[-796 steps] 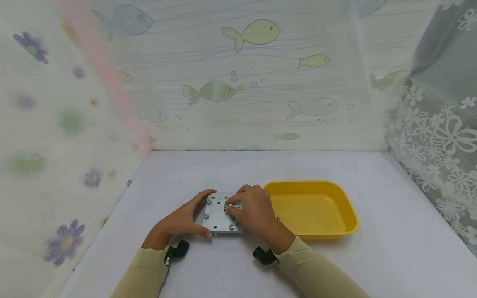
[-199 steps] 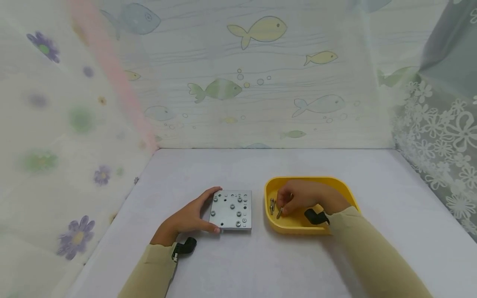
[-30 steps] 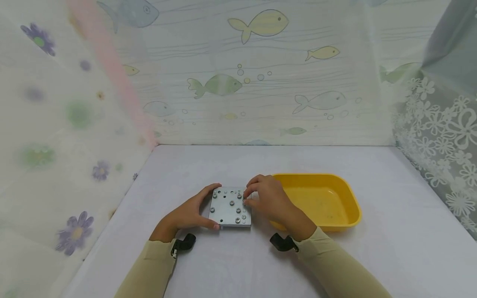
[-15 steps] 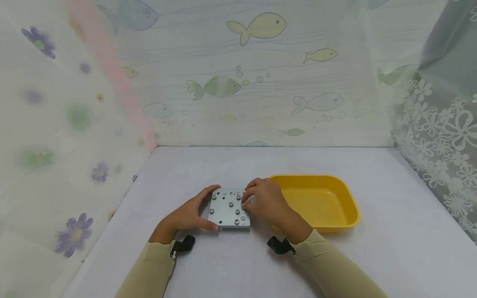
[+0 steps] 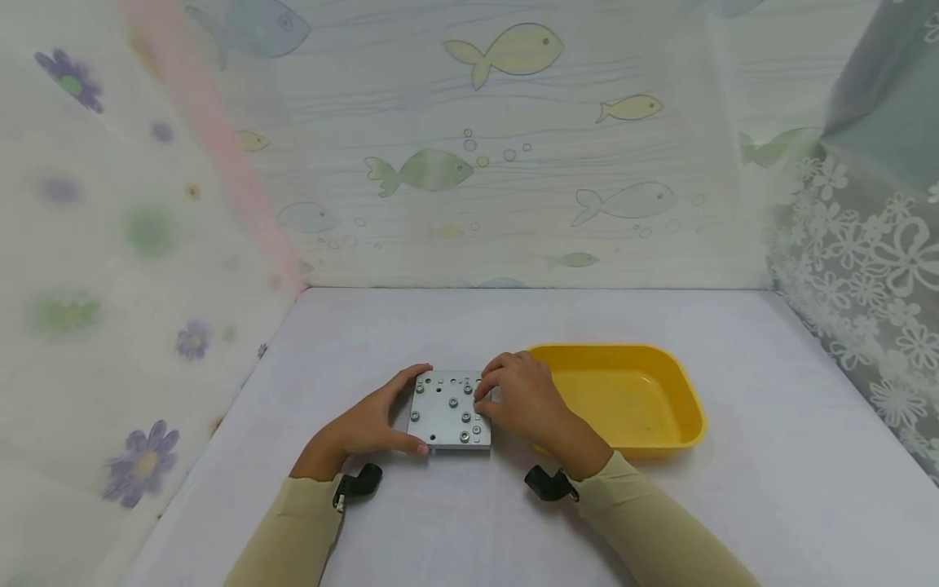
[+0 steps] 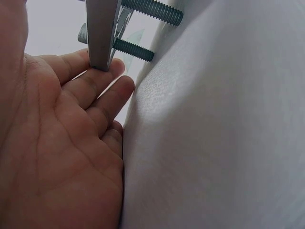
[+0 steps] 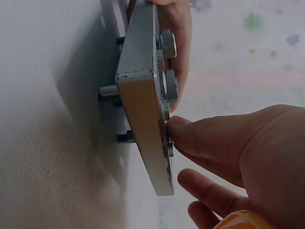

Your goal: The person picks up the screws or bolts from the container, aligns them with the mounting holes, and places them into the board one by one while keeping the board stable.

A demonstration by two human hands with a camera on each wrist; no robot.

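Metal plate (image 5: 438, 425) lay just above the table (image 5: 396, 326), held at its left by the left hand (image 5: 363, 425), thumb and fingers wide. Right hand (image 5: 530, 401) apparently pinched a hidden bolt at its right. Bolt-fitting seemed underway; next required turning.

sleeves (image 5: 282, 530): long, pale khaki | wrist cameras (image 5: 362, 480): black, rounded | left cable (image 5: 332, 542): thin, dark

On the table (image 5: 440, 522), the metal plate (image 5: 438, 422) sits between left hand (image 5: 367, 420) and right hand (image 5: 524, 399), bolts (image 5: 453, 403) through it, shanks underneath; the tray (image 5: 616, 403) stands to its right, partly behind the right hand; a curtain (image 5: 513, 244) hangs beyond.
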